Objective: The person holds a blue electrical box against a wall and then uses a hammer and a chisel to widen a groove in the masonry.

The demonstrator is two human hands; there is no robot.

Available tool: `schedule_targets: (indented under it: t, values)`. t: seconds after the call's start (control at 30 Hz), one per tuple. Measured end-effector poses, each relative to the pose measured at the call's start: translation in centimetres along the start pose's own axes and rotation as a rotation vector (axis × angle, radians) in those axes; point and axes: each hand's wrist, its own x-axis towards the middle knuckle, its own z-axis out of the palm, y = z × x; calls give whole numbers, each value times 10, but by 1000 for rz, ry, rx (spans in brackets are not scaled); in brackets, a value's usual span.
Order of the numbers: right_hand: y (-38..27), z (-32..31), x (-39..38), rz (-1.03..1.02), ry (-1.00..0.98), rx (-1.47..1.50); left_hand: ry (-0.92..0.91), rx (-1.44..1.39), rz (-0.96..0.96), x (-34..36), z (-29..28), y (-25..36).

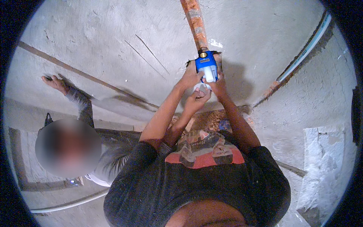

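Here, in the head view, the left hand is clamping the left side of a blue box, and the right hand is gripping its right side, beside a white part. The box is sitting against the wall, at the near end of a reddish groove. A co-worker's hand is reaching toward its near end; the co-worker's other hand is resting on the wall, well left.
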Motion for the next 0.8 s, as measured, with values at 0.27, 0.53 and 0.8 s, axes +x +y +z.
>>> schedule_targets:
  t: [0.27, 0.53, 0.8]
  values:
    - [3, -10, 1, 115, -154, 295, 57, 19, 15, 3, 7, -4]
    - [-26, -28, -12, 401, -269, 568, 124, 48, 68, 4, 13, -16]
    - [-31, -32, -13, 401, -316, 589, 106, 51, -16, 7, 16, -28]
